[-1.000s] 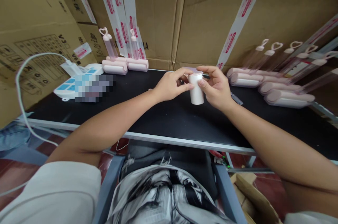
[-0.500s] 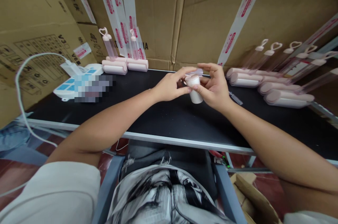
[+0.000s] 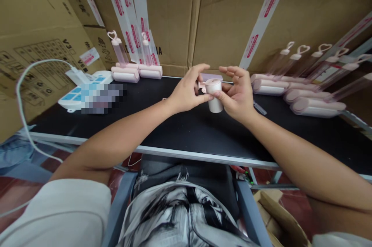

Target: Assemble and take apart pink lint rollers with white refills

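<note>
Cylinder, white with a pale pink end (image 3: 215, 103), held nearly upright between two bare hands above a black worktop (image 3: 180, 130). The right hand (image 3: 238, 92) pinches it: the thumb presses the near side, while lower fingers bend behind and the index finger is raised, spread away from the thumb. The left hand (image 3: 188, 90) sets its thumb tip against the opposite side; its index finger arches above, well apart from the thumb, and whether its hidden fingers grip the cylinder cannot be told. A small pink part (image 3: 201, 85) lies beside the left fingers, and a lilac piece (image 3: 211, 76), partly hidden, shows behind the cylinder. At left, a white power strip with blue panels (image 3: 74, 95) lies near two pink-and-white cylindrical units (image 3: 125, 75), with clear tubes (image 3: 118, 50) bearing looped caps rising beside them. At right, a larger group of similar units (image 3: 318, 107) is lined up. Taped cardboard (image 3: 221, 26) backs the worktop.
</note>
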`<state>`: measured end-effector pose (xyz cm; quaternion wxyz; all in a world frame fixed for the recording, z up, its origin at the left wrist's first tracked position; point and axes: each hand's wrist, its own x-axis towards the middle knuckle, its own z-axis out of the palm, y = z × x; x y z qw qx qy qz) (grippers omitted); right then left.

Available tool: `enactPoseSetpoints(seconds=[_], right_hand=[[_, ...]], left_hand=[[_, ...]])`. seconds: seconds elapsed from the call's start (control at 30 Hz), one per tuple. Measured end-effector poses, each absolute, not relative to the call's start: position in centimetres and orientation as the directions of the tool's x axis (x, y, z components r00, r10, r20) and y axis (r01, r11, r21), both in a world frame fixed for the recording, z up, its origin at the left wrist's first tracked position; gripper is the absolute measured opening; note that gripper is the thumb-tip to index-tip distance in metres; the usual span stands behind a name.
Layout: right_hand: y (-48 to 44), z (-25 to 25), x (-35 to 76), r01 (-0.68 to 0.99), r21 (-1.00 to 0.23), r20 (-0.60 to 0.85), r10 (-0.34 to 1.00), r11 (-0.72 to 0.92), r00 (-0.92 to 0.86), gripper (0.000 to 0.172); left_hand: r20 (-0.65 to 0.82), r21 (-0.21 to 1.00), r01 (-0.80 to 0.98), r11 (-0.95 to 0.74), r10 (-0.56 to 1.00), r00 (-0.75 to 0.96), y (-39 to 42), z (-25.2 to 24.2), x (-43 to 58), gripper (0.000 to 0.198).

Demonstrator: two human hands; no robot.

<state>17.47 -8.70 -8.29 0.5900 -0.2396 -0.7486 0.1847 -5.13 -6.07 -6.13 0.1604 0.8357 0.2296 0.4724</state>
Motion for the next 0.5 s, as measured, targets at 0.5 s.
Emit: enactPoseSetpoints(seconds=[0.5], right_hand=[[-9.29, -7.95, 16.84, 0.212, -0.591, 0.766, 0.624, 0.778, -0.153, 0.082]], left_hand=[[0.753, 0.420, 0.216, -0.881, 0.471, 0.458, -6.77, -5.58, -5.11, 0.059]])
